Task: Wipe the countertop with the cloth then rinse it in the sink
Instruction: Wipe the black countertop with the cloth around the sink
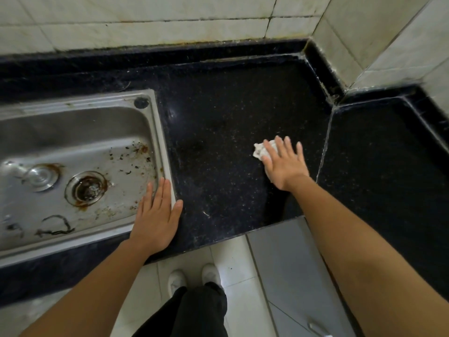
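A small white cloth [259, 150] lies on the black speckled countertop [218, 132], mostly covered by my right hand [284, 162], which presses it flat with straight fingers. My left hand [155, 215] rests flat, fingers straight, on the right rim of the steel sink [73, 132] at the countertop's front. The sink basin is dirty, with rust round the drain [87, 189] and bits of debris.
Tiled walls rise behind and to the right of the counter, which turns a corner at the right [388, 152]. A metal strainer plug [40, 176] lies in the sink. Below are a grey cabinet door [286, 263], the tiled floor and my white shoes [194, 278].
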Action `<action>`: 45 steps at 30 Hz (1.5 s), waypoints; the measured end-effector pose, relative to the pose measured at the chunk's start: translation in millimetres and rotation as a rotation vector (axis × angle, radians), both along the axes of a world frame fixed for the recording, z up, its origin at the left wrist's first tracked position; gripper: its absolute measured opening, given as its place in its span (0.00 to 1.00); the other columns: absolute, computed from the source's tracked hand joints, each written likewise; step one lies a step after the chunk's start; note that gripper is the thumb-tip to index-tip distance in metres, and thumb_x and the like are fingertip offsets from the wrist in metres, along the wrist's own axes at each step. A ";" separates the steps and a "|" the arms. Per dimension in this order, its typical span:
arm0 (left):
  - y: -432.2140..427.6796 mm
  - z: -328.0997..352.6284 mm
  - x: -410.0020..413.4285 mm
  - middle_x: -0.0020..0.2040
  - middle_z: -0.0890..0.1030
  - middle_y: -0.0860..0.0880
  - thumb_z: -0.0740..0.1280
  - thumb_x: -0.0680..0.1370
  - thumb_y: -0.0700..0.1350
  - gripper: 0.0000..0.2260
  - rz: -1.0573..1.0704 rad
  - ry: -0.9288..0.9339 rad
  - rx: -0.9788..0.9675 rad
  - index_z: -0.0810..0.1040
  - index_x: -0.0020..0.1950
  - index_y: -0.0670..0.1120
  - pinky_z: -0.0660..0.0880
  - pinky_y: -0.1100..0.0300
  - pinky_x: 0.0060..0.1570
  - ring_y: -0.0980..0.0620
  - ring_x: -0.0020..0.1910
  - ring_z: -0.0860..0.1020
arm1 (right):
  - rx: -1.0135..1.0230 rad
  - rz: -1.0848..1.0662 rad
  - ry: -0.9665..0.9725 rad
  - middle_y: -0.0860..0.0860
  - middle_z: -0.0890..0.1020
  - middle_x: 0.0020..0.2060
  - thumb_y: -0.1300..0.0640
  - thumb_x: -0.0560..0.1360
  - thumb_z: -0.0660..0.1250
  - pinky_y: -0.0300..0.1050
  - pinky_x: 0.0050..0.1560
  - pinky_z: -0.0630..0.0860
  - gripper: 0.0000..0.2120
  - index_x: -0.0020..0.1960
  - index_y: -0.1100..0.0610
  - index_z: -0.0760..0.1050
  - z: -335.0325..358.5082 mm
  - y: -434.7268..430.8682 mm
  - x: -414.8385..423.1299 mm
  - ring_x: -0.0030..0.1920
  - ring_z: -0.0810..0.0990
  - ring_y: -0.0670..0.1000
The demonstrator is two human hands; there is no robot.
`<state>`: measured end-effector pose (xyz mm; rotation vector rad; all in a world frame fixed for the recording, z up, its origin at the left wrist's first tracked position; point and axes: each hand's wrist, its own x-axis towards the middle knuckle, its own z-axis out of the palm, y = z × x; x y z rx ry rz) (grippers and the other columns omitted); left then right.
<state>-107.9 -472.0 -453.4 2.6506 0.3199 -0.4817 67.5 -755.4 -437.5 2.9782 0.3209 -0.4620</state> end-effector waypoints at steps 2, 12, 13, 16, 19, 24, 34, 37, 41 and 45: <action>-0.3 -0.7 0.1 0.76 0.33 0.53 0.37 0.77 0.62 0.31 -0.007 0.005 0.010 0.33 0.76 0.50 0.37 0.52 0.72 0.52 0.74 0.31 | -0.024 -0.113 0.009 0.53 0.44 0.79 0.43 0.82 0.37 0.57 0.73 0.32 0.27 0.79 0.48 0.41 3.1 -23.8 5.4 0.78 0.39 0.56; -0.3 2.7 1.7 0.76 0.34 0.52 0.38 0.78 0.61 0.31 -0.013 0.024 0.021 0.34 0.76 0.50 0.37 0.52 0.72 0.51 0.74 0.32 | 0.222 -0.556 -0.136 0.59 0.46 0.78 0.44 0.83 0.42 0.55 0.76 0.39 0.28 0.80 0.52 0.45 -16.8 -11.4 -86.6 0.78 0.42 0.60; -0.3 2.0 1.3 0.76 0.34 0.52 0.39 0.78 0.61 0.30 -0.014 0.024 0.016 0.34 0.76 0.50 0.37 0.52 0.73 0.51 0.74 0.32 | 0.223 -0.500 -0.131 0.59 0.45 0.78 0.44 0.82 0.42 0.55 0.75 0.38 0.28 0.80 0.53 0.44 -17.8 3.7 -94.3 0.77 0.41 0.60; 0.1 1.4 1.0 0.76 0.34 0.54 0.41 0.80 0.59 0.29 -0.004 0.020 -0.009 0.35 0.77 0.50 0.38 0.51 0.73 0.51 0.75 0.33 | 0.261 -0.295 -0.090 0.58 0.45 0.78 0.42 0.80 0.35 0.54 0.75 0.37 0.30 0.79 0.52 0.44 -17.3 58.6 -118.0 0.77 0.40 0.60; 1.9 3.3 2.3 0.76 0.36 0.54 0.40 0.81 0.59 0.28 -0.011 -0.009 -0.042 0.37 0.77 0.50 0.37 0.52 0.74 0.53 0.74 0.33 | 0.310 -0.055 0.004 0.56 0.41 0.78 0.43 0.78 0.31 0.52 0.74 0.32 0.31 0.79 0.50 0.42 -11.9 107.6 -142.4 0.77 0.36 0.57; 22.7 -9.1 -15.1 0.77 0.38 0.52 0.30 0.77 0.62 0.30 -0.049 -0.090 0.012 0.37 0.76 0.50 0.37 0.50 0.75 0.54 0.75 0.34 | 0.374 0.244 0.131 0.50 0.40 0.78 0.38 0.79 0.34 0.51 0.76 0.34 0.30 0.79 0.47 0.42 -10.7 108.5 -146.4 0.76 0.33 0.51; 21.6 -1.5 -33.8 0.75 0.35 0.53 0.29 0.74 0.60 0.32 0.061 -0.064 0.099 0.36 0.76 0.50 0.34 0.55 0.71 0.53 0.72 0.30 | 0.292 0.170 0.102 0.52 0.36 0.78 0.43 0.83 0.39 0.53 0.75 0.32 0.26 0.79 0.47 0.38 -14.4 143.7 -58.9 0.76 0.31 0.55; 21.9 -1.3 -32.2 0.76 0.35 0.52 0.33 0.78 0.59 0.29 0.061 -0.043 0.099 0.37 0.77 0.50 0.34 0.56 0.71 0.54 0.71 0.30 | 0.285 0.166 0.097 0.53 0.36 0.78 0.43 0.83 0.38 0.54 0.74 0.32 0.26 0.79 0.48 0.37 -16.3 170.8 -41.1 0.76 0.32 0.57; 22.1 3.1 -31.2 0.77 0.37 0.52 0.40 0.82 0.55 0.25 0.063 0.002 0.072 0.38 0.77 0.49 0.34 0.56 0.72 0.54 0.72 0.31 | 0.282 0.231 0.079 0.53 0.38 0.78 0.45 0.83 0.38 0.53 0.75 0.33 0.26 0.79 0.48 0.39 -16.8 175.0 -45.1 0.76 0.33 0.56; 21.4 7.7 -29.4 0.77 0.37 0.51 0.41 0.82 0.54 0.25 0.063 0.026 0.071 0.38 0.77 0.48 0.36 0.55 0.72 0.51 0.74 0.33 | 0.270 0.289 0.049 0.53 0.37 0.78 0.46 0.83 0.38 0.52 0.75 0.33 0.26 0.78 0.49 0.37 -17.3 160.0 -88.9 0.76 0.32 0.55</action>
